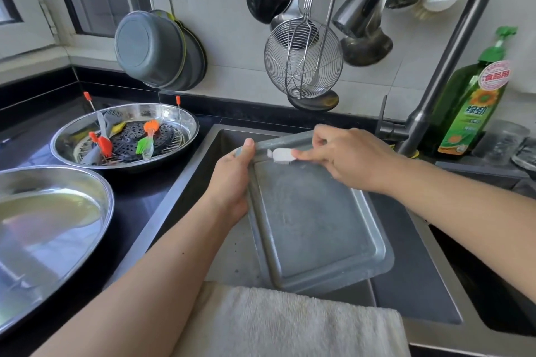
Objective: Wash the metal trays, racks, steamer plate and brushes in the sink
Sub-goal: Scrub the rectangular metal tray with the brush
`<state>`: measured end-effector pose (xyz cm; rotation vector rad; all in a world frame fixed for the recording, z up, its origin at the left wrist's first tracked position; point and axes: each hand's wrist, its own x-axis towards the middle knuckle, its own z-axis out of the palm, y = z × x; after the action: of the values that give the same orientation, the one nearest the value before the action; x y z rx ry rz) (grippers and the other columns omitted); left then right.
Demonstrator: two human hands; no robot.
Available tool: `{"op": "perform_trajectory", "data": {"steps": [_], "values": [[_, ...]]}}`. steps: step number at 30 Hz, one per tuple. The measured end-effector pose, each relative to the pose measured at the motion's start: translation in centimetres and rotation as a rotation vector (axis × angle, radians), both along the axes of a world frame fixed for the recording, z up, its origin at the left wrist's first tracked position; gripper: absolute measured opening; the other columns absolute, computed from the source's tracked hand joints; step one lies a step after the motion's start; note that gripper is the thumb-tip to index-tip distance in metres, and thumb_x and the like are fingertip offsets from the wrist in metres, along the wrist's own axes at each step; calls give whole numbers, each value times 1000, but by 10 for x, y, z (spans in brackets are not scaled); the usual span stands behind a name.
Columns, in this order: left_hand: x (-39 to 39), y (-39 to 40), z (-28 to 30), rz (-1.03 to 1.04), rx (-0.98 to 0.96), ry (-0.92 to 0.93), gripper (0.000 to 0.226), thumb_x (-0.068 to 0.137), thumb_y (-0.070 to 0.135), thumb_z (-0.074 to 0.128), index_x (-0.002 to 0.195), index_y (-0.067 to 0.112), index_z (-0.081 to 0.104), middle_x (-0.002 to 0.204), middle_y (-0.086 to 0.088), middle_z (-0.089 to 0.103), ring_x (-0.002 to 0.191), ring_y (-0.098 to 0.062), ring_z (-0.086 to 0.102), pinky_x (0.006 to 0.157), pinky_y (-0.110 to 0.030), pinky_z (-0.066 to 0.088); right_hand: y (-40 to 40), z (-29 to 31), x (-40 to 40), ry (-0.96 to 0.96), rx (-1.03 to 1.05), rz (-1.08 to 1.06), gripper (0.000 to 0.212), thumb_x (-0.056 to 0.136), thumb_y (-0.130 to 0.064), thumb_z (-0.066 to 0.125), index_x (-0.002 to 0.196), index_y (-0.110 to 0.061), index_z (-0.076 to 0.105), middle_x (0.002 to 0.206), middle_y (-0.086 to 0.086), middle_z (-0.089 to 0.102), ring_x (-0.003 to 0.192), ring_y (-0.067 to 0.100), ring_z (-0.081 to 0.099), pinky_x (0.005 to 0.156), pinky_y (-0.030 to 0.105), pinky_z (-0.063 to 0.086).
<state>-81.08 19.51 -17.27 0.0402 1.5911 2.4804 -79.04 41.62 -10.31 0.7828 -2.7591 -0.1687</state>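
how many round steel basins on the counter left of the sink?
2. A far round steel basin by the backsplash holds silicone brushes and a perforated steamer plate. The near round steel basin sits at the left edge, partly out of frame.

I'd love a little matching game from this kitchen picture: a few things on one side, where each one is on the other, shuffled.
Things:
1. rectangular tray
2. wire skimmer
3. soap bottle
4. orange brush

Places:
A. hanging on the wall
B. in the round pan on the counter
C. tilted in the sink, gripped by the left hand
D. standing right of the tap

Pairs: 1-C, 2-A, 3-D, 4-B
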Motion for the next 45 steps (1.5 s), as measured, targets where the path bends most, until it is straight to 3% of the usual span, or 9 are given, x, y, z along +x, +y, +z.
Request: {"op": "perform_trajectory", "data": {"steps": [4,8,15,21,23,26,29,36,45], "values": [[-5,-7,0,48,-16,26,44,111,32,47,121,-6,68,114,-26,74,111,-43,70,100,-58,55,1,-16,32,-121,120,54,49,102,-33,30,144,-53,46,93,-9,42,62,16,49,49,35,41],[-5,-8,1,26,-11,39,43,110,32,48,121,-4,69,113,-24,74,110,-40,72,94,-51,59,15,-24,47,-138,220,86,66,96,-6,60,143,-51,48,90,-10,35,52,13,38,41,30,32],[-4,-9,3,23,-26,55,43,109,35,52,119,-4,69,107,-20,77,94,-30,75,75,-38,61,7,12,8,37,103,-61,39,108,-35,42,140,-57,48,91,-10,36,69,21,48,54,32,29],[-8,-13,5,75,-30,75,34,107,34,56,102,5,72,99,-17,77,89,-30,75,82,-44,62,5,-31,80,-250,278,25,61,100,-9,58,147,-46,45,89,-7,34,57,15,44,45,35,43],[-7,-10,5,47,-25,83,37,107,34,55,107,2,73,104,-19,77,94,-32,76,83,-44,61,11,-23,72,-179,227,5,58,100,-11,56,143,-48,49,89,-7,36,56,17,43,43,39,43],[-6,-9,5,15,-1,71,43,109,34,51,121,-2,69,113,-21,75,104,-35,74,84,-43,62,7,4,40,-38,67,-135,52,99,-52,17,133,-46,56,90,-8,46,63,14,47,49,33,39],[-5,-13,5,30,-13,64,42,109,35,51,121,0,70,112,-18,76,102,-31,75,82,-40,63,8,9,22,13,-152,-245,60,92,-68,21,119,-35,63,85,-10,52,68,9,51,53,34,38],[-15,-17,2,152,-24,40,39,109,32,53,115,-1,71,106,-20,77,94,-31,75,82,-43,63,-17,-69,84,-208,-284,-198,21,106,-47,36,110,-63,49,80,-8,39,64,16,48,53,42,42],[-27,-3,-7,229,-221,40,19,101,28,67,91,12,70,83,-6,74,75,-21,71,80,-45,64,7,-97,68,-75,-654,-422,45,104,-21,56,140,-47,54,94,-11,46,81,13,51,69,45,53]]}}
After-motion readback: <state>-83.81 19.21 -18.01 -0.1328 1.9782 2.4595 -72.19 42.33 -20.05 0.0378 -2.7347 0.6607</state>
